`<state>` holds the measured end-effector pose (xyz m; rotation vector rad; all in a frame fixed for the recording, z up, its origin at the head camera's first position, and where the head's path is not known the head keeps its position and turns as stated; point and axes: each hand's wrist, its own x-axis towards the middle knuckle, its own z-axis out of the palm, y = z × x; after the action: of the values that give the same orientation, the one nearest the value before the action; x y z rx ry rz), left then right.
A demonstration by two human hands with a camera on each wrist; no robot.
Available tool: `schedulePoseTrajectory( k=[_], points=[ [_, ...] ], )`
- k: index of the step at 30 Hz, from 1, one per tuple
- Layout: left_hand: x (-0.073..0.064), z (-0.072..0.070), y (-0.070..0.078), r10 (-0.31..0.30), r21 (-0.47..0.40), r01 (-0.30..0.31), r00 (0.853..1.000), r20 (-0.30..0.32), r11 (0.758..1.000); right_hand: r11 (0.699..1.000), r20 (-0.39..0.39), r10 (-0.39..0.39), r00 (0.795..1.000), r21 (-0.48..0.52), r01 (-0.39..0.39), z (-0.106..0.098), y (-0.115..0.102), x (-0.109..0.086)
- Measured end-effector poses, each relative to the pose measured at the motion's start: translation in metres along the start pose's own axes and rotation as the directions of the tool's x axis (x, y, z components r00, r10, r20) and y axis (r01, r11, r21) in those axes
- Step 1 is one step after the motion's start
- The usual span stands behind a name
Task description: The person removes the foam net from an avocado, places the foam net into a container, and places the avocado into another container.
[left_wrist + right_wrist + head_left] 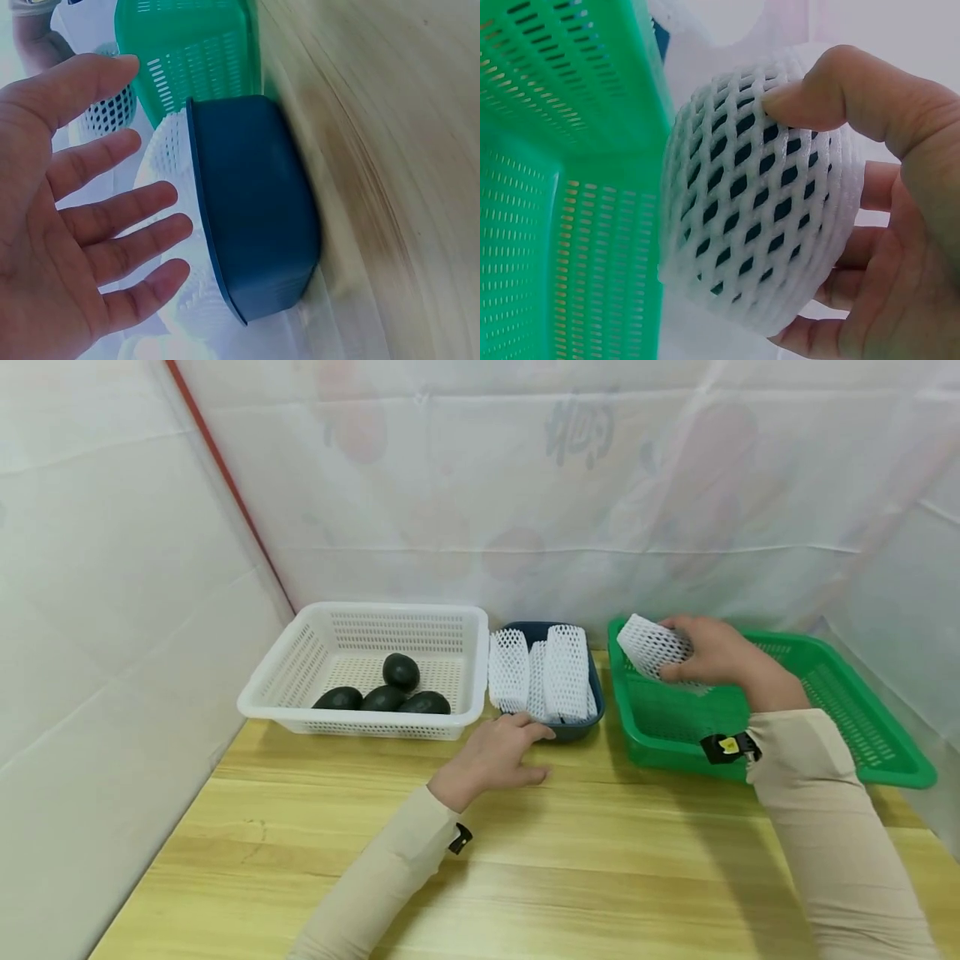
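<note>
My right hand (712, 652) grips an avocado in a white foam net sleeve (651, 643) over the left end of the green basket (663, 753). In the right wrist view the thumb presses the net (757, 202) on one side, the fingers curl round the other, and dark skin shows through the mesh. My left hand (495, 756) has its fingers spread, holding nothing, at the front of a small dark blue basket (251, 202). Several white foam net sleeves (567, 672) lie in that basket, rising above its rim.
On the left stands a white basket (360, 723) with several dark avocados (401, 672) in it. All three baskets stand in a row at the back of the wooden table (570, 877), close to a pale sheet (525, 485) hung behind them.
</note>
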<state>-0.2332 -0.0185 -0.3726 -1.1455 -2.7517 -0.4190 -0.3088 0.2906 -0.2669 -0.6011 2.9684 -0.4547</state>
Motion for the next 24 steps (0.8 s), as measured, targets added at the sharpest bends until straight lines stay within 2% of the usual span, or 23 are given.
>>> schedulePoseTrajectory(
  k=[7, 15, 24],
  points=[
    [-0.009, -0.001, -0.006, 0.018, -0.036, -0.019, 0.999, -0.049, 0.999, 1.0, -0.013, -0.021, 1.0, -0.003, 0.021, 0.004, -0.015, -0.011],
    [-0.017, -0.004, -0.011, 0.004, -0.068, -0.006, 1.0, -0.03, 0.998, 0.999, -0.037, -0.007, 0.999, 0.05, 0.009, 0.012, -0.029, -0.021],
    [-0.025, -0.004, -0.013, -0.018, -0.039, 0.016, 0.999, -0.042, 0.999, 0.994, -0.061, -0.088, 0.994, 0.058, 0.091, 0.023, -0.047, -0.027]
  ],
)
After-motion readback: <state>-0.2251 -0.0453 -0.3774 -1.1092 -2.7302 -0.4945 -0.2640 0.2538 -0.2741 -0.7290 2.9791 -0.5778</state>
